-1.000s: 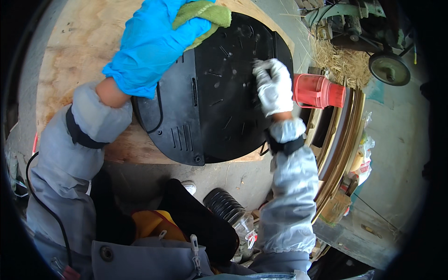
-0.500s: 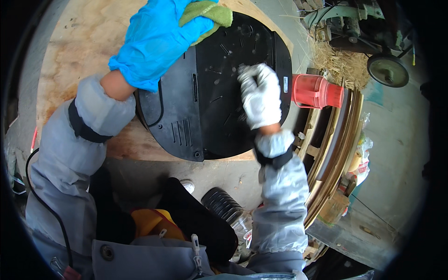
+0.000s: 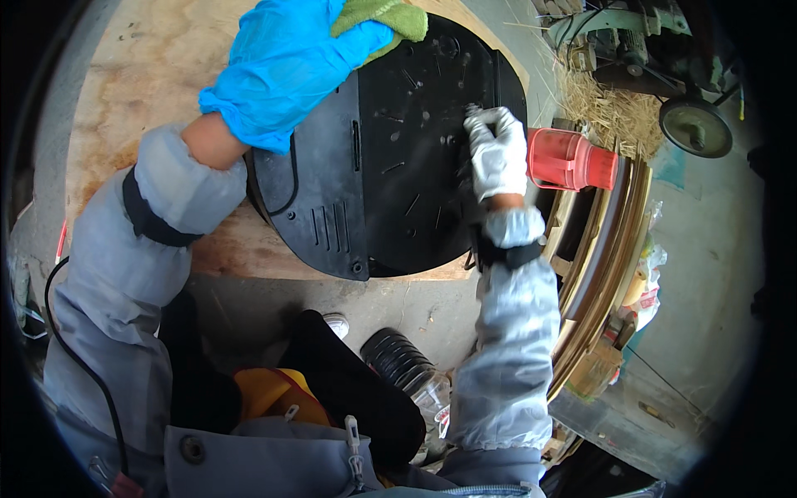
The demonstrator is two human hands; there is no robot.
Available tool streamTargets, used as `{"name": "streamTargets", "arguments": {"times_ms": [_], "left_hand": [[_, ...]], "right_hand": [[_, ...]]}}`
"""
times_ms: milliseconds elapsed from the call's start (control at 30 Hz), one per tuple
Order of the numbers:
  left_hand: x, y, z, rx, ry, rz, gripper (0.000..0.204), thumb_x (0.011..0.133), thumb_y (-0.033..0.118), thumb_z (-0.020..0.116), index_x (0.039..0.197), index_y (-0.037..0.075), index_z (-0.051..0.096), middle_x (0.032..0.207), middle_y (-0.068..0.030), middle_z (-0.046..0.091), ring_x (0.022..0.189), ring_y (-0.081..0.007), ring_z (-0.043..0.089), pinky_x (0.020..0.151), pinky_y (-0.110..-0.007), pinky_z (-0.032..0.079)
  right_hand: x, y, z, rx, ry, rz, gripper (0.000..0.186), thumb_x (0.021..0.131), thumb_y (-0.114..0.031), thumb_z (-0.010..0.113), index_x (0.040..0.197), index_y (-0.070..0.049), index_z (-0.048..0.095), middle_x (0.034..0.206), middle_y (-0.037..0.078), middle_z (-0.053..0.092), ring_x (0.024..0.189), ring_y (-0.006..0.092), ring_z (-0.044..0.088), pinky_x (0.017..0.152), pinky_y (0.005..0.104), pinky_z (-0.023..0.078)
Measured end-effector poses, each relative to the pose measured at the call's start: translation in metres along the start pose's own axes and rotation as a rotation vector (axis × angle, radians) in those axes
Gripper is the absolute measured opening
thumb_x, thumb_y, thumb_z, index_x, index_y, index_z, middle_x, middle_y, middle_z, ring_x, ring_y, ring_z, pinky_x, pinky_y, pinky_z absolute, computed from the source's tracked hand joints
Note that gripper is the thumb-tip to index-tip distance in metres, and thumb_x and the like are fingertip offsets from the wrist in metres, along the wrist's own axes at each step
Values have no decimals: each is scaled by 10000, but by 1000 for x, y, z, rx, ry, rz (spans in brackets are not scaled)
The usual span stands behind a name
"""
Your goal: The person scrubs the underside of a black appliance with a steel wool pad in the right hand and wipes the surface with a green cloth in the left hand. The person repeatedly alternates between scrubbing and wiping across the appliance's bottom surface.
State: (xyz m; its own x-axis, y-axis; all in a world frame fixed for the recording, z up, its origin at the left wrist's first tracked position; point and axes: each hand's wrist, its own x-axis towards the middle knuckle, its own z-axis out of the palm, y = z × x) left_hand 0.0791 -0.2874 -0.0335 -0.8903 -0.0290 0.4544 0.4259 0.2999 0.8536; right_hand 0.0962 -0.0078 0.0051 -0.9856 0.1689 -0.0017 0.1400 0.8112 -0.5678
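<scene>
A large, rounded black plastic appliance (image 3: pixel 407 187) lies flat on a plywood board. It has vent slots, a cord along its left part, and pale smudges and slits on its darker right part. My left hand (image 3: pixel 282 75), in a blue glove, is closed on a green cloth (image 3: pixel 403 21) at the appliance's far edge. My right hand (image 3: pixel 500 153), in a whitish glove, is over the right side of the appliance with fingers bent into a pinch. A small wispy bit shows at its fingertips, too blurred to name.
A pinkish-red plastic jug (image 3: pixel 564 159) lies right of the plywood board (image 3: pixel 137 116). Beyond it are stacked wood strips (image 3: pixel 610 249), straw (image 3: pixel 610 104) and a wheeled machine (image 3: pixel 696 127). A clear bottle with a black ribbed part (image 3: pixel 398 357) is on the floor near my legs.
My right hand has slid to the right across the appliance, toward its right edge. My left hand keeps the cloth at the far edge. The whole view has shifted slightly.
</scene>
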Motion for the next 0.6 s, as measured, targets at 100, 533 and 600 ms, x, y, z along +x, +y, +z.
{"name": "streamTargets", "arguments": {"times_ms": [100,533,600], "left_hand": [[-1,0,-1,41,-13,-16,408,949,167,734,1355,190,698,1177,-67,671,1103,-237,664,1003,-376,521],[-1,-8,5,-104,-20,-26,402,956,136,730,1356,158,694,1251,-58,677,1150,-228,650,1064,-365,496],[-1,-6,4,-54,-20,-18,396,958,132,726,1353,149,694,1245,-57,677,1153,-227,651,1058,-361,500]], "right_hand": [[-3,20,-5,-71,-25,-189,76,933,-53,705,873,-19,675,809,126,684,748,269,661,724,379,533],[-33,44,-7,-112,-85,-426,69,918,-27,677,866,-53,642,815,131,628,795,337,624,761,429,505],[15,36,9,-72,-62,-511,83,906,-26,690,856,-38,625,807,155,634,761,362,629,725,433,512]]}}
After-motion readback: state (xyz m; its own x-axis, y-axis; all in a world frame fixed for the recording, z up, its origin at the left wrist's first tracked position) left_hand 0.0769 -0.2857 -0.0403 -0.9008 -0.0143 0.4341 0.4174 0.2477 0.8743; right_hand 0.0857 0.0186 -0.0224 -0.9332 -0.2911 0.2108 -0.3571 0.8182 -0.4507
